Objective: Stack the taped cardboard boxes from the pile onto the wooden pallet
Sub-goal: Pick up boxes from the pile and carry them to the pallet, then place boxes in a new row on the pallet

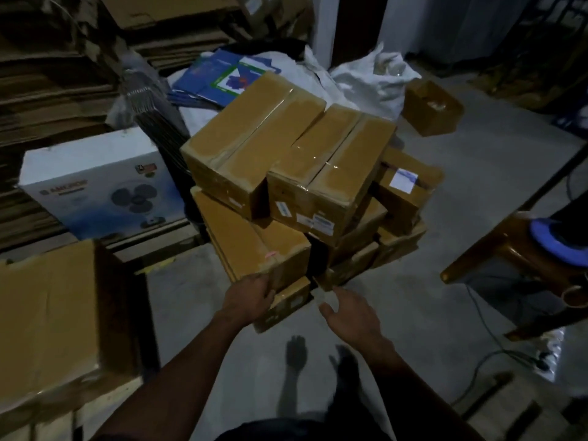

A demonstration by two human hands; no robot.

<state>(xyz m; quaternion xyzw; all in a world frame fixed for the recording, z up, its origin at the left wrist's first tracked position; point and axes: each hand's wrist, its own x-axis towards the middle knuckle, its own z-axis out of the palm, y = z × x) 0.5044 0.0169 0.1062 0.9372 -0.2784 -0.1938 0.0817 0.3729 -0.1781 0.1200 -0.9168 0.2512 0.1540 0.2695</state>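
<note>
Near taped box (254,246) leans at the pile's (296,173) front on the floor (413,297), left hand (249,296) gripping its lower corner, right hand (350,313) spread wide and empty beside it; get that hand under the opposite edge before lifting.

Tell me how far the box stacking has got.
Done: one large box sits at the near left on wooden slats, likely the pallet. In hand: the left hand grips the corner of a low box in the pile; the right hand reaches in, open. Left: most of the pile, including the two top boxes.
</note>
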